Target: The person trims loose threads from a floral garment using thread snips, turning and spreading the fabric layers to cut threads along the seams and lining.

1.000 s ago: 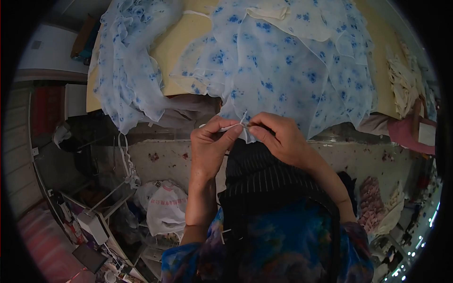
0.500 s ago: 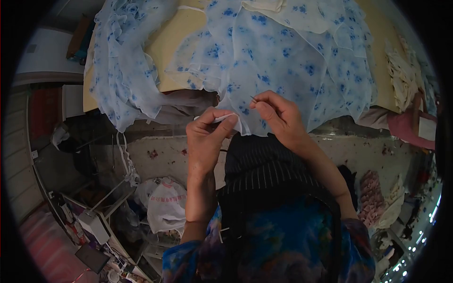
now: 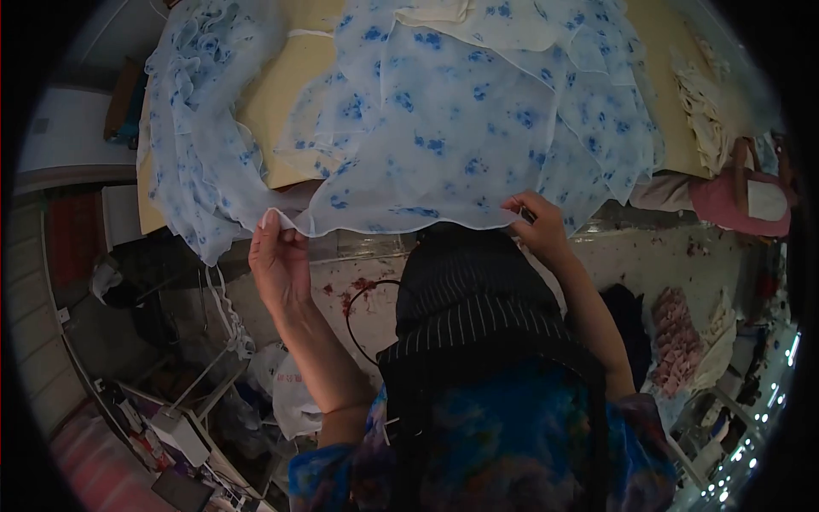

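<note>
Sheer white fabric with blue flower print [image 3: 478,111] spreads over the table and hangs past its near side. Its thin hem is drawn out nearly straight between my two hands. My left hand [image 3: 283,260] pinches the hem at the left, thumb on top. At the right end, my right hand [image 3: 539,226] is closed on the same edge, its thumb and forefinger together. Something small and dark shows by those fingers, too small to name. Below the hem is my dark pinstriped apron [image 3: 478,307].
A yellowish tabletop [image 3: 299,85] lies under the cloth. More ruffled floral fabric [image 3: 200,111] is heaped at left. A person in pink [image 3: 738,200] is at the far right. A white plastic bag [image 3: 294,397] and pink ruffled cloth [image 3: 678,341] lie low on either side.
My hands have moved apart, the left outward to the left, the right slightly right and down. The hem is now stretched between them. A pointed tip at my right fingers no longer shows clearly.
</note>
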`<state>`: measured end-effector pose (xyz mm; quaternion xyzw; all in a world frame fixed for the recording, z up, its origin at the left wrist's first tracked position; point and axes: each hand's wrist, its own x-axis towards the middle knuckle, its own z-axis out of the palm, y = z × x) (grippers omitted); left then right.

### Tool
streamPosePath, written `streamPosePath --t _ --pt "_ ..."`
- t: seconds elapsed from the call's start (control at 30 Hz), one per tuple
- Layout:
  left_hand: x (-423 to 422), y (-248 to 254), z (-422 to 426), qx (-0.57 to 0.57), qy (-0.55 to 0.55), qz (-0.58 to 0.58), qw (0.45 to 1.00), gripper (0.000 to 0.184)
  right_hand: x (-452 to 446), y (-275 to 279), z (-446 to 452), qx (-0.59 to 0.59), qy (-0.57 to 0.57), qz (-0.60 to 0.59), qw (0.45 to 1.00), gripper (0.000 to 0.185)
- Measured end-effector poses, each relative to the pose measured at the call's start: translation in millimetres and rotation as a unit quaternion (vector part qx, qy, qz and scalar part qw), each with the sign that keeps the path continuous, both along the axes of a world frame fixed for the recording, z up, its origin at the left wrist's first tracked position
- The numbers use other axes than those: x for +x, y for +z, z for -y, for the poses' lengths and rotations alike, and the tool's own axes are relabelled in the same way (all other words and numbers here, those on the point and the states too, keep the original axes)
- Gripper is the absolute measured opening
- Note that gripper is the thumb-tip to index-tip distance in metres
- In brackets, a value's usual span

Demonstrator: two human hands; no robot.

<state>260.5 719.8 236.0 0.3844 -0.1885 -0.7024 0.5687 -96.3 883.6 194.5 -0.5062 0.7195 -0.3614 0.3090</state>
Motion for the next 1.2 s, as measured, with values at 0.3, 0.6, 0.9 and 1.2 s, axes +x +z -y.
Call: streamPosePath --t 0.3,0.6,0.9,1.2 --pt "14.5 -27.8 11.4 0.021 -0.001 0.046 0.999 0.011 -34.0 22.7 -15.7 0.045 -0.032 0.071 0.996 0.013" --pt "19.9 -18.6 6.3 -0.167 0.059 0.384 0.906 0.027 -26.6 9.9 -29.8 -0.017 0.039 -0.031 0.999 0.011" --pt "-1.9 -30.7 -0.7 -0.184 -0.017 0.682 0.708 0.018 -29.0 -32.2 9.8 -0.062 -0.020 -0.165 0.984 0.030" --pt "17.9 -54.1 6.2 -0.138 -0.005 0.771 0.622 0.016 -206.3 5.6 159.5 -0.156 -0.081 -0.310 0.934 0.032"
